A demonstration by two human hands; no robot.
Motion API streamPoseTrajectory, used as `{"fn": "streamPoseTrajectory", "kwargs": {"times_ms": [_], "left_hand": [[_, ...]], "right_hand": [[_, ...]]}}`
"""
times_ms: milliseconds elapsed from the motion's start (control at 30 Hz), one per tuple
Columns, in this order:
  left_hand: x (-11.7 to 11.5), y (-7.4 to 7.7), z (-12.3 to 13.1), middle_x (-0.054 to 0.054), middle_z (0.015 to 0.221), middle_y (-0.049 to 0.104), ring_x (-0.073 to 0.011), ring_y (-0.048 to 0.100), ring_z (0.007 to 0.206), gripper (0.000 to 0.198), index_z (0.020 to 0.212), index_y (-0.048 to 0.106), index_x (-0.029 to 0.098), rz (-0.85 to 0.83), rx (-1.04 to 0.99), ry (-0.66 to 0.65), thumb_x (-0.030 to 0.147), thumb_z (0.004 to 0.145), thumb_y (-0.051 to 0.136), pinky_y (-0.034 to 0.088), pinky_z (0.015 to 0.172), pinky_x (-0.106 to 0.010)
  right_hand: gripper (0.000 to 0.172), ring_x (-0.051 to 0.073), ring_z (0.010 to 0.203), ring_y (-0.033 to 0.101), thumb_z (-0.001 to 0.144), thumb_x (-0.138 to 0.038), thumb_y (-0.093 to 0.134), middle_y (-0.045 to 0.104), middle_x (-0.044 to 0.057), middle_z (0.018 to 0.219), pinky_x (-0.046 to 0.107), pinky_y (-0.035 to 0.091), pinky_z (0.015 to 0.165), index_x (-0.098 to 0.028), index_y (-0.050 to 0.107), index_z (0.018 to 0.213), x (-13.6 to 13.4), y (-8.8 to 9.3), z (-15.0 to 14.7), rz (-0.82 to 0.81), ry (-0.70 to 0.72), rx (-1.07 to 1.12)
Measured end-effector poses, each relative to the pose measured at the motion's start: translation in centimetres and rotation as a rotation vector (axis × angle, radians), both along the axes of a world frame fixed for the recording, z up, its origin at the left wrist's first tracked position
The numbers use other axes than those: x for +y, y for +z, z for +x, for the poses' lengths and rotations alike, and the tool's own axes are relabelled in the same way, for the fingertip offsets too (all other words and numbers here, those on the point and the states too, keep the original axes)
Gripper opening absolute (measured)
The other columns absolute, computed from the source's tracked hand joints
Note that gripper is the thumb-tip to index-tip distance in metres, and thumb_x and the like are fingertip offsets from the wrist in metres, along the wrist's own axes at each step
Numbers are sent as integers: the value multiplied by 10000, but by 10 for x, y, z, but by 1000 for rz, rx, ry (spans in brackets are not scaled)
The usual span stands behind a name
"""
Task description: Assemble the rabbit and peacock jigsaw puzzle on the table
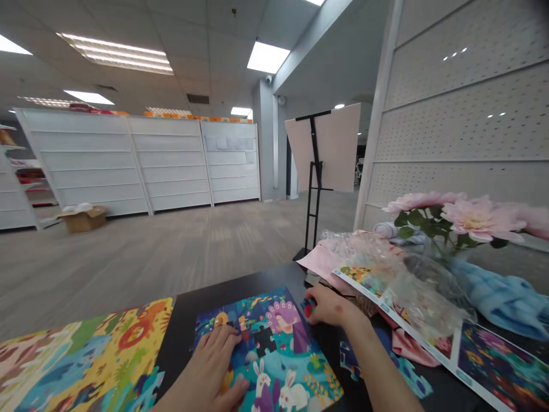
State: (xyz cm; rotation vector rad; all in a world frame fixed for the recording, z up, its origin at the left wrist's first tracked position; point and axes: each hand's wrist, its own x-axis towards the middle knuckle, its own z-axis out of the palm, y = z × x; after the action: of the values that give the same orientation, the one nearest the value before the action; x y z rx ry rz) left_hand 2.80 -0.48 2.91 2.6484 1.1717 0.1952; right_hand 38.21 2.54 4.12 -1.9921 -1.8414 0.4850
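A colourful jigsaw puzzle (278, 326) with rabbits and a pink-purple peacock lies on the black table, and a dark piece-shaped gap shows near its middle. My left hand (212, 360) rests on the puzzle's left side with its fingers stretched out. Just off the puzzle's right edge, my right hand (328, 307) pinches a dark blue puzzle piece with red on it (307, 309). Under and beside my right forearm lie loose blue puzzle pieces (409, 375), partly hidden by the arm.
Another puzzle, yellow with animals (98, 355), lies at left. On the right are picture sheets (467, 366), crumpled clear plastic (412, 292), pink flowers (480, 217) and blue cloth (506, 297). Beyond the black table (253, 280) stands an easel (315, 171).
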Motion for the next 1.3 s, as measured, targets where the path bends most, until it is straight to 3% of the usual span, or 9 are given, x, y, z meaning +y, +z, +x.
{"fn": "streamPoseTrajectory", "kwargs": {"times_ms": [200, 333, 433, 567, 700, 833, 1067, 1200, 1300], "left_hand": [[10, 33, -18, -72, 1539, 501, -336, 431, 1432, 537, 1426, 554, 282, -145, -56, -53, 489, 932, 596, 372, 1190, -509], [45, 53, -46, -76, 1576, 441, -306, 457, 1410, 387, 1311, 615, 263, 1, -335, 109, 367, 946, 543, 416, 1148, -473], [63, 67, -60, -112, 1396, 604, -281, 593, 1252, 352, 1243, 618, 214, 27, -523, 197, 392, 972, 481, 523, 1006, -416], [59, 74, -66, -82, 1196, 700, -242, 666, 1075, 341, 1228, 628, 206, -32, -408, 201, 367, 968, 478, 544, 916, -367], [34, 65, -64, -73, 1274, 690, -293, 652, 1143, 522, 1243, 677, 251, -124, -215, 61, 386, 745, 759, 515, 1006, -406], [15, 53, -56, -157, 1577, 428, -419, 390, 1439, 939, 1475, 501, 263, -232, 79, 21, 519, 641, 848, 348, 1144, -608], [24, 23, -40, -108, 1602, 383, -356, 336, 1482, 740, 1479, 491, 303, -181, -7, 43, 427, 793, 741, 281, 1185, -592], [32, 2, -36, -80, 1579, 436, -378, 411, 1438, 781, 1504, 456, 326, 11, -114, -31, 519, 802, 738, 397, 1143, -545], [30, -4, -34, -28, 1567, 461, -368, 440, 1422, 682, 1489, 462, 396, 25, -159, -143, 587, 865, 660, 438, 1123, -516]], "right_hand": [[493, 239, 842, 686, 456, -159, 843, 714, 28, 926, 286, 486, 677, -221, 673, 915, 6, -7, 0, -43, -34, 42], [348, 229, 823, 656, 611, -113, 691, 686, 19, 830, 289, 439, 688, -222, 586, 925, 11, 2, -2, 86, -48, 85], [268, 222, 830, 645, 760, -118, 527, 674, 29, 830, 312, 434, 735, -224, 539, 1006, 16, 10, -18, 212, -39, 143], [217, 182, 749, 652, 860, -186, 464, 659, 3, 835, 283, 470, 684, -233, 533, 1059, 16, 9, -62, 243, 147, 274], [223, 121, 598, 605, 792, -135, 533, 626, -49, 759, 219, 431, 550, -232, 597, 982, 8, -6, -98, 143, 363, 339], [273, 96, 547, 546, 758, -71, 540, 571, -74, 683, 202, 388, 529, -209, 619, 980, 10, -9, -97, 136, 391, 338], [317, 100, 587, 645, 806, -114, 620, 706, -38, 784, 184, 476, 539, -186, 633, 1115, -3, 7, -93, 87, 324, 340], [487, 178, 922, 743, 795, -254, 753, 766, 23, 1116, 265, 575, 793, -252, 642, 1270, -38, 21, -107, 116, 327, 282], [424, 186, 1273, 600, 885, -254, 654, 662, 1, 1371, 308, 430, 1108, -305, 643, 1306, -80, 29, -89, 214, 244, 179]]}}
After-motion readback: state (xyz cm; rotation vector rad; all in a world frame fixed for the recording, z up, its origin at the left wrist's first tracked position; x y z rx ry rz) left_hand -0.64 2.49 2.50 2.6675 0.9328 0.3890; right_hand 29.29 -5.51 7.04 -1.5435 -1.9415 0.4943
